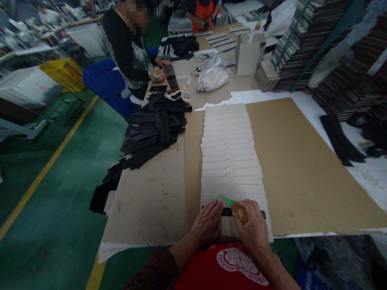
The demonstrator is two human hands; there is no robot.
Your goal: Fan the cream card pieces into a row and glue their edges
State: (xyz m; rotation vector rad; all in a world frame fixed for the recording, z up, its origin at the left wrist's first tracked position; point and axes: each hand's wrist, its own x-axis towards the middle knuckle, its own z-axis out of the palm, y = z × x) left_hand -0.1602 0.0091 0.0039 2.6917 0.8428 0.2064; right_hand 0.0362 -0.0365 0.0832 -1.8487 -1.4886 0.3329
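My right hand is wrapped round a glue bottle with amber contents and a green nozzle. The nozzle points left over a pale cardboard piece, where a faint whitish line shows left of the tip. My left hand lies flat with fingers stretched on the nearest cardboard piece. Between and beneath my hands runs a black strip across that piece, partly covered by both hands. Several more overlapping cardboard pieces extend away from me in a long row.
Black fabric strips are heaped at the table's left. A brown board lies to the right, with tall stacks of boards behind. A plastic bag and a cup stand farther back. One co-worker is at the left edge, another at the far end.
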